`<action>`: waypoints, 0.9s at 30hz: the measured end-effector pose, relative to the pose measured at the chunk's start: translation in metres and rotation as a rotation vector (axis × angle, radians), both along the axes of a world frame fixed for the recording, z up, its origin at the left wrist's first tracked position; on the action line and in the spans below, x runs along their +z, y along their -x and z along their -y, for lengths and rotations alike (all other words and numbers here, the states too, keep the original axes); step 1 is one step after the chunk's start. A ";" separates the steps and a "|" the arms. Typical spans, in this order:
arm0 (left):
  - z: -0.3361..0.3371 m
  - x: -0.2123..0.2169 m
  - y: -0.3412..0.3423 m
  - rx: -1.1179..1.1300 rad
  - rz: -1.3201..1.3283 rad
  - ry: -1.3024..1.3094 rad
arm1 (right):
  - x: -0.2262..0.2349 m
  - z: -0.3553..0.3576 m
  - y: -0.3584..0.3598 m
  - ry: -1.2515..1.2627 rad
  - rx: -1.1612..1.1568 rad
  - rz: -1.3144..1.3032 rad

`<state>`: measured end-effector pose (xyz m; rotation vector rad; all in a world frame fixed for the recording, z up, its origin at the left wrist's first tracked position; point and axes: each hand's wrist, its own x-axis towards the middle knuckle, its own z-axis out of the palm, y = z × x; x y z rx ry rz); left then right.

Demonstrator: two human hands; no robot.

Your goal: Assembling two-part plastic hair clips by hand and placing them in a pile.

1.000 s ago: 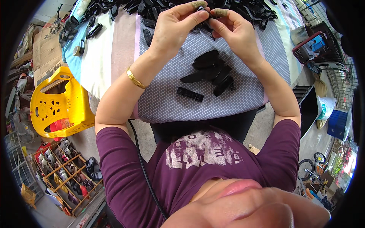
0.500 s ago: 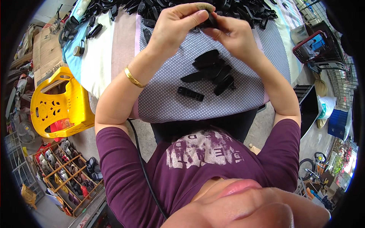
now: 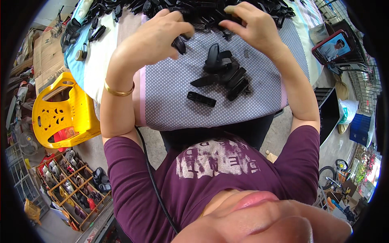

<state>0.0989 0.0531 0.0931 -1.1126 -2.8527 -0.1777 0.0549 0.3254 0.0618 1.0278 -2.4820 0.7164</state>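
My left hand point(image 3: 162, 38) is curved over the far part of the cloth-covered table, its fingertips blurred. A glossy black plastic part point(image 3: 179, 45) shows between its thumb and fingers; whether they grip it cannot be made out. To the right, my right hand point(image 3: 251, 28) is held at the near edge of a heap of black plastic parts point(image 3: 202, 18). Its thumb and forefinger are apart, with nothing seen between them. Nearer to me lies a small pile of black parts point(image 3: 229, 75), with a single flat black piece point(image 3: 201, 99) beside it.
Dotted grey cloth point(image 3: 174, 109) covers the table's near middle. A propped phone point(image 3: 332, 47) stands at the right edge, before a round container point(image 3: 320, 33). A yellow plastic chair point(image 3: 60, 113) is at the left, with a shoe rack point(image 3: 73, 186) below. A black cable point(image 3: 150, 174) hangs along my shirt.
My hands have parted, the left moving left and nearer, the right slightly right. They no longer hold a black part between them. Another black part now lies atop the small pile.
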 end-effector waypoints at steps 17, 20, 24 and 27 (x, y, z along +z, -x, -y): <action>-0.040 -0.025 0.021 0.159 0.037 -0.391 | -0.014 0.000 0.000 -0.067 -0.208 -0.155; -0.038 -0.042 0.033 0.305 0.358 -0.885 | -0.023 -0.010 0.012 0.010 -0.225 -0.186; -0.036 -0.044 0.041 0.340 0.743 -1.402 | -0.036 -0.022 0.030 0.186 -0.173 -0.139; -0.024 -0.053 0.050 0.366 0.836 -1.028 | -0.033 -0.014 0.022 0.456 -0.119 0.183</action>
